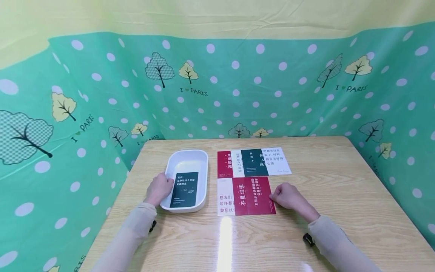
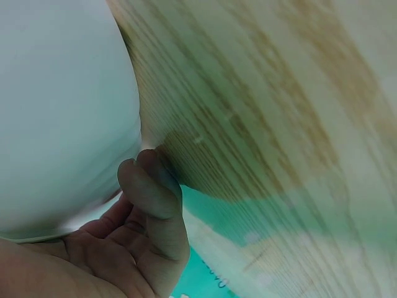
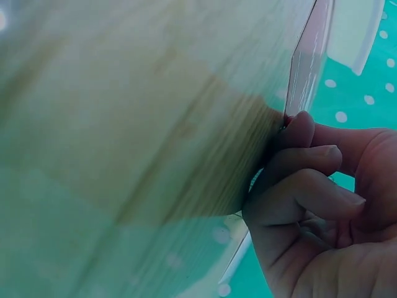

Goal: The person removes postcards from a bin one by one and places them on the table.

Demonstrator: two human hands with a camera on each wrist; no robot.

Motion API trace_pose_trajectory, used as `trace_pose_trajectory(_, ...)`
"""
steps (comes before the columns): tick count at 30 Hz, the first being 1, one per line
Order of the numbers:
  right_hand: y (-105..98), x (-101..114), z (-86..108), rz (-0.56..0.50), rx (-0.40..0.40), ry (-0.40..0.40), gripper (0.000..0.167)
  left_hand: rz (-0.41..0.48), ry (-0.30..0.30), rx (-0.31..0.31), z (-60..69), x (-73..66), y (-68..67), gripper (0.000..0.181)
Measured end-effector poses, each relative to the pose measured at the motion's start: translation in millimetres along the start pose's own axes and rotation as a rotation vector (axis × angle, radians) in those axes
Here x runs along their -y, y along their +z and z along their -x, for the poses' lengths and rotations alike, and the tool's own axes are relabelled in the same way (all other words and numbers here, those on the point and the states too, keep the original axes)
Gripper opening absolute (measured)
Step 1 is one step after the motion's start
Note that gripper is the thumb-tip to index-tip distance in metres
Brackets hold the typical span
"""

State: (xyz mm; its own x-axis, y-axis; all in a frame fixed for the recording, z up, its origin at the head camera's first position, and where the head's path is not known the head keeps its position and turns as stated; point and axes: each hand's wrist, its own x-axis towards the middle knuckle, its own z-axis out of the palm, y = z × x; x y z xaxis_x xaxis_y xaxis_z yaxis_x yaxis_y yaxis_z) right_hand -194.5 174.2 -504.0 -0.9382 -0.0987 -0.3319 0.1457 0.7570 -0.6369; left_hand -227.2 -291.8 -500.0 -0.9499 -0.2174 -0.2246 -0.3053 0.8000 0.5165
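Observation:
On the left of the table stands a white rectangular tray (image 1: pixel 188 158) with a dark green printed card (image 1: pixel 184 190) lying in it. My left hand (image 1: pixel 159 189) grips the tray's left rim; in the left wrist view the hand (image 2: pixel 142 236) has curled fingers against the tray's wall (image 2: pixel 68 124). To the tray's right, printed cards lie overlapped in two rows. The nearer row has a white card (image 1: pixel 225 189) and red cards. My right hand (image 1: pixel 289 195) pinches the right edge of the rightmost red card (image 1: pixel 259 196). The right wrist view shows that hand (image 3: pixel 316 205) low at the tabletop.
The farther row holds a red card (image 1: pixel 224 170), a white card (image 1: pixel 237 166), a dark green card (image 1: pixel 253 164) and a white card (image 1: pixel 278 162) at its right end. Beneath everything is a wooden table (image 1: pixel 326 166). A green patterned curtain (image 1: pixel 238 87) hangs around its back and sides.

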Motion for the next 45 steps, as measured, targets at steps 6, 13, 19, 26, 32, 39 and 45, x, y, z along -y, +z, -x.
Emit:
trace_pose_trajectory(6,0.3,-1.5,-3.7,0.0,-0.005,-0.001,0.028,-0.001,-0.002,-0.001,-0.7,-1.2,1.0,0.044)
trace_pose_trajectory(13,-1.1,-2.3,-1.9,0.006,-0.003,-0.023,0.028,-0.002,-0.004,-0.002,-0.8,-2.1,0.9,0.045)
trace_pose_trajectory(19,-3.0,-1.7,1.0,-0.007,0.004,-0.023,0.028,0.006,0.004,0.002,0.2,-1.1,0.4,0.044)
trace_pose_trajectory(26,-3.9,-1.6,4.3,-0.023,0.009,-0.022,0.028,-0.001,0.009,0.0,-0.7,-0.2,1.6,0.043)
trace_pose_trajectory(32,-2.1,-1.0,6.5,-0.048,0.003,-0.014,0.029,-0.001,-0.012,0.004,-0.9,2.2,3.2,0.043)
trace_pose_trajectory(39,-2.0,-2.0,5.6,-0.062,0.019,0.0,0.03,-0.006,-0.007,-0.004,-0.1,1.7,2.8,0.041)
trace_pose_trajectory(45,-2.6,0.8,4.5,-0.075,0.033,-0.015,0.03,0.008,-0.017,0.0,0.5,1.4,2.5,0.043)
